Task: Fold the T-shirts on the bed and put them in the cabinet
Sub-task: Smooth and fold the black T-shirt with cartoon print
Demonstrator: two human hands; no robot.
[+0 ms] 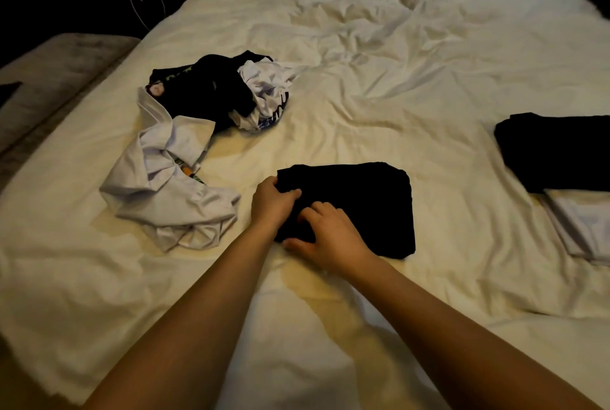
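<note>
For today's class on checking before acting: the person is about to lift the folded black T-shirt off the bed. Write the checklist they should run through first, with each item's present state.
1. Folded black T-shirt is a compact rectangle, no sleeve trailing: ok.
2. Left hand grips its left edge: ok.
3. Right hand is on the near left corner, thumb at the edge: ok; whether it reaches under the shirt, cannot tell.
4. Both hands sit on the left side, right side unsupported, so the fold may sag when lifted: not ok.
5. Folded stack at the right has room on top: ok.
6. Unfolded pile on the left lies apart from the shirt: ok.
7. Cabinet in view: not ok.
</note>
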